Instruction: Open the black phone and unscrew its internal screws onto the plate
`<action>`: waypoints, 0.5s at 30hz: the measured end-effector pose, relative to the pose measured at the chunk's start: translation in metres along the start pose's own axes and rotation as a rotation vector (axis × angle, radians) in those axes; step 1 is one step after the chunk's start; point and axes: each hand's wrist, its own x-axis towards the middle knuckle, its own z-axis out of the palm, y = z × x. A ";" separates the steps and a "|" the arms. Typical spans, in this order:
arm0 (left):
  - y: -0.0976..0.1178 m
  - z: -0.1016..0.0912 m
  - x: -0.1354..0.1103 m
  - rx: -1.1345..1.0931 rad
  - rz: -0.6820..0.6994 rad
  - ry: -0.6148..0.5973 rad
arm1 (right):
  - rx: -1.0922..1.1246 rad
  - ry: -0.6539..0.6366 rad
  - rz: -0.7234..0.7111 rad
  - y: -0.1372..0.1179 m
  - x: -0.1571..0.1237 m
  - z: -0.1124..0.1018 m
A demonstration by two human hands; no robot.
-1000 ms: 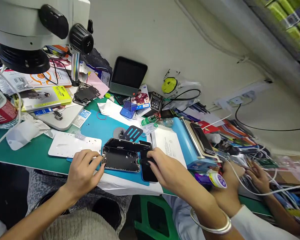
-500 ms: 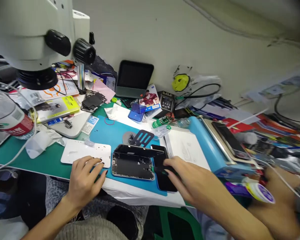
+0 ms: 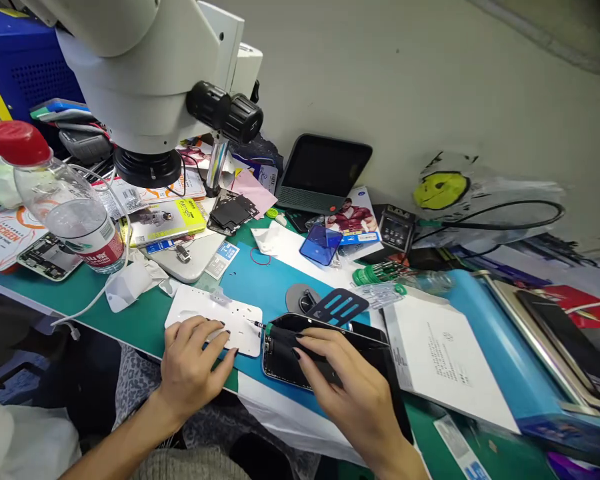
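Note:
My left hand [image 3: 193, 363] rests with bent, spread fingers on the near edge of a white screw plate [image 3: 230, 313] and holds nothing. My right hand [image 3: 343, 390] is closed round a thin black-handled screwdriver [image 3: 275, 330]. Its tip points left, at the right edge of the white plate. This hand lies over an opened black phone [image 3: 283, 367] on a blue work mat [image 3: 265, 287] and hides most of it. A black-and-blue slotted pry tool [image 3: 337, 307] lies just behind the phone.
A white microscope [image 3: 145, 80] hangs over the left of the green bench. A red-capped water bottle [image 3: 75, 213] stands at far left. A dark small screen [image 3: 325, 167] leans on the wall. White paper [image 3: 440, 347] and a blue roller machine [image 3: 500, 340] are at right.
The view has swung left and the other person's hands have left it. My left hand moved from the phone's edge onto the white plate. My right hand came over the phone with the screwdriver.

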 end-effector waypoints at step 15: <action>-0.001 0.003 0.004 0.015 0.028 -0.019 | -0.039 -0.011 0.076 0.000 -0.002 -0.008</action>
